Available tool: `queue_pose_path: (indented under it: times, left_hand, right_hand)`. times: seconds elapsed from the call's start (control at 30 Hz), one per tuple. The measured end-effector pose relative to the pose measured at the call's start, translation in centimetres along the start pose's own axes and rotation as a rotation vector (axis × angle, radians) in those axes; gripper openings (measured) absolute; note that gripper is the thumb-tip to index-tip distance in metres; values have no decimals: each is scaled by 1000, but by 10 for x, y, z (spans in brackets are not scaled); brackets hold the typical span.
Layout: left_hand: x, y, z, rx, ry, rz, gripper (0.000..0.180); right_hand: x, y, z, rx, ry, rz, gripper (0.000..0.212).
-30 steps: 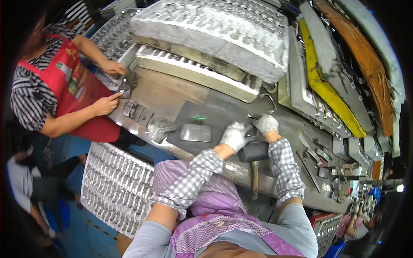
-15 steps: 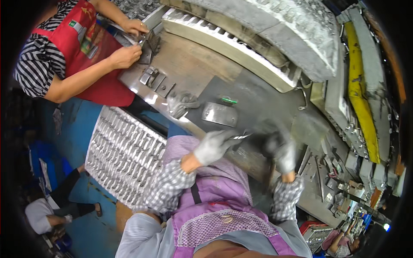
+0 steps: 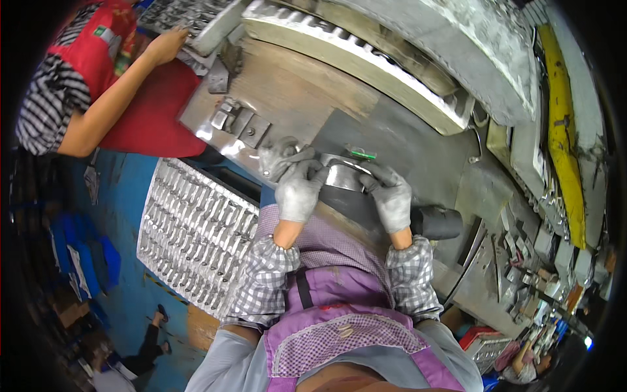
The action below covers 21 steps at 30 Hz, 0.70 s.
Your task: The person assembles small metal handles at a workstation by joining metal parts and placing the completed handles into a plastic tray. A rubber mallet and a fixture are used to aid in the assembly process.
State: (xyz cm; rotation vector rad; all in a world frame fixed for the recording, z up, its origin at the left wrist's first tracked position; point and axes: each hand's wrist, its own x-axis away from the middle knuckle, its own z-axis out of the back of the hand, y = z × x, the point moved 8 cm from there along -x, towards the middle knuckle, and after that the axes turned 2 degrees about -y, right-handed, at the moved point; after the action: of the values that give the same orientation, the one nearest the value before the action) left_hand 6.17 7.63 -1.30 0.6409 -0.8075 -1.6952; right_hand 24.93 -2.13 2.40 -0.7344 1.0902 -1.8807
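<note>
Observed from the side of the room, with the clock read from the worker's seat and the metal block (image 3: 345, 176) as its centre. The metal block lies crosswise between the hands, near the worker's edge of the surface (image 3: 300, 81). The left hand (image 3: 300, 195), in a pale glove, stands at 8 o'clock; its fingers are bent and clamped on the block's 9 o'clock end. The right hand (image 3: 392, 201), gloved likewise, stands at 4 o'clock, its thumb and forefinger clamped on the 3 o'clock end. The middle of the block is uncovered, bright and slightly arched; whether a thinner piece lies over it, I cannot tell.

A green strip (image 3: 362, 155) lies just beyond the block at 1 o'clock, near the right fingertips. A crumpled grey glove (image 3: 277, 157) lies at 10 o'clock, just beside the left hand. A dark cylinder (image 3: 439, 222) rests at 4 o'clock, close by the right wrist. Farther off at 10 o'clock are small metal pieces (image 3: 251, 130) and, beyond them, a co-worker in a red apron (image 3: 157, 114), one bare arm extended towards a tray. Stacked trays (image 3: 353, 55) bound the far side from 12 to 2 o'clock. Below the surface's edge, at 8 o'clock, a pale tray (image 3: 142, 238) carries rows of shiny metal parts (image 3: 202, 228)
</note>
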Motion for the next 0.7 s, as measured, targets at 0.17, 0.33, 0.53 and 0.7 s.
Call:
queue_pose_path:
  times: [0.17, 0.33, 0.53, 0.7]
  left_hand:
    - [-15, -6, -17, 15, -149, 136, 28]
    - [-16, 2, -24, -107, -102, 49, 36]
    - [-14, 10, -13, -39, -150, 112, 33]
    - [9, -2, -16, -58, -158, 152, 45]
  right_hand:
    - [8, 55, 7, -84, 275, 128, 18]
    - [-2, 68, 13, -247, 242, 96, 21]
    - [5, 43, 15, -15, 225, 171, 34]
    - [14, 22, 9, -176, 91, 12, 45]
